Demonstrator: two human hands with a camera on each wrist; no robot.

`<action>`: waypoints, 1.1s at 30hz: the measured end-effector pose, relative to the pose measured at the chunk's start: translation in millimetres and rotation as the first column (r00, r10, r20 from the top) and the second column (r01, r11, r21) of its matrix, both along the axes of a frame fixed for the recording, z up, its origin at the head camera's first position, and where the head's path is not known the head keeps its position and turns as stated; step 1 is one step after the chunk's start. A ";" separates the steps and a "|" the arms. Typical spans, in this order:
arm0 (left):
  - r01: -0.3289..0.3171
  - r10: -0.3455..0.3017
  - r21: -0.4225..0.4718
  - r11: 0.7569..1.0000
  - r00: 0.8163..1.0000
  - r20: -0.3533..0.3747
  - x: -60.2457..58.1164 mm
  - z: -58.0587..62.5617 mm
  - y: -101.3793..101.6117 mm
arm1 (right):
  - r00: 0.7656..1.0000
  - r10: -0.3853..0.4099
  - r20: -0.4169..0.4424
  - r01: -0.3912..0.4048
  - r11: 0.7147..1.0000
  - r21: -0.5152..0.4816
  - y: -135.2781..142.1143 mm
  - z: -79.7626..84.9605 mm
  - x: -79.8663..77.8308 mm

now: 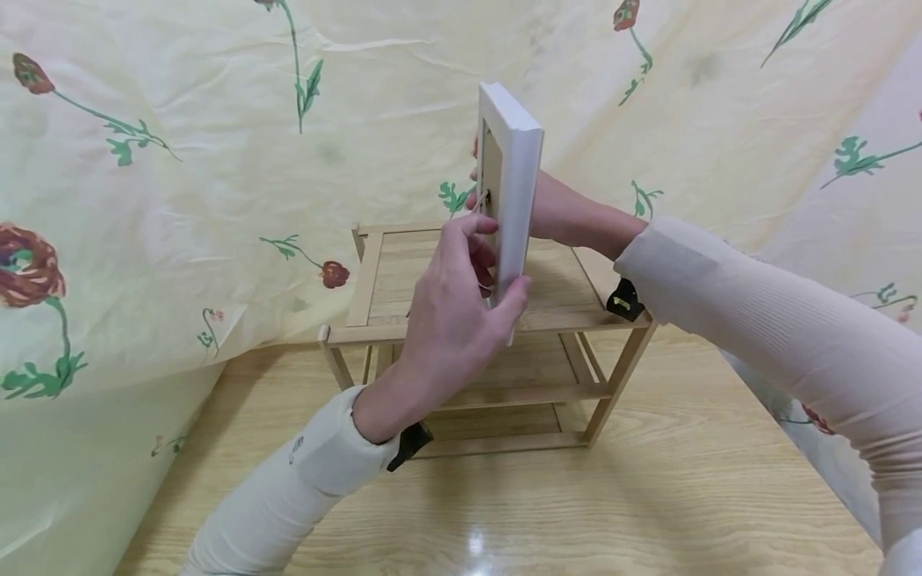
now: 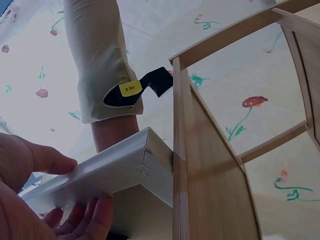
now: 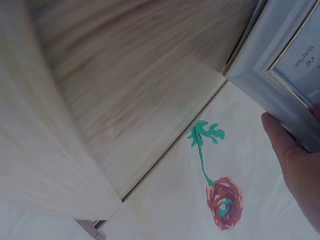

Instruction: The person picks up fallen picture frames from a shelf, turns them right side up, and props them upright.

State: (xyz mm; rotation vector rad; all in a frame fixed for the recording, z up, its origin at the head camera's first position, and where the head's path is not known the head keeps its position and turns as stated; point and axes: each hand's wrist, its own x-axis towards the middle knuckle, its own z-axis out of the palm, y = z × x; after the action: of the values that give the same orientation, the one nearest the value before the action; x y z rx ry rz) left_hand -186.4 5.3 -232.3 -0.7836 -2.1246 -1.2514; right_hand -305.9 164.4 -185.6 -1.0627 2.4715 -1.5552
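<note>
A white photo frame (image 1: 524, 192) stands on edge in mid-air above a wooden shelf rack, its beige back panel (image 1: 491, 164) turned left. My left hand (image 1: 461, 308) holds its near edge, thumb on the outer side and fingers by the back. The left wrist view shows that thumb on the white rim (image 2: 115, 167) and fingertips beneath. From the far side my right hand (image 1: 565, 210) grips the frame, fingertips showing past its far edge. A size print, 4"x6", is visible on the front insert (image 3: 304, 57) in the right wrist view.
Below the hands stands the three-tier wooden rack (image 1: 392, 272), on a wood-grain floor (image 1: 684, 480). A flowered cloth (image 1: 180, 200) hangs behind and along the sides. Each sleeve cuff has a black device; the right one (image 1: 625, 300) is close to the rack's top right corner.
</note>
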 end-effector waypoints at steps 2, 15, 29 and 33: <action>0.000 0.000 0.008 1.000 1.000 0.007 -0.2 0.3 -1.0 | 1.000 0.010 -0.013 -0.010 1.000 0.003 -0.3 3.2 -0.1; -0.058 0.062 0.064 0.996 0.996 -0.063 -3.1 19.7 -26.0 | 0.965 -0.251 0.075 0.239 0.961 0.138 16.2 31.9 13.9; -0.086 0.086 0.090 0.992 0.996 0.000 -14.8 26.3 -46.8 | 0.937 -0.345 0.052 0.334 0.929 0.157 32.1 34.4 35.3; -0.081 0.078 0.106 0.991 0.996 0.038 -19.3 25.7 -48.9 | 0.937 -0.347 0.031 0.339 0.928 0.155 36.9 33.0 42.6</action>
State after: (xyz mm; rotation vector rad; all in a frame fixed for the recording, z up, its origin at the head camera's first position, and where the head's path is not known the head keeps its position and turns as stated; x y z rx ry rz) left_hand -205.7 -43.6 -206.6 -0.6300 -2.0753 -1.3330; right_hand -263.3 201.3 -152.6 -0.5765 2.7939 -1.4199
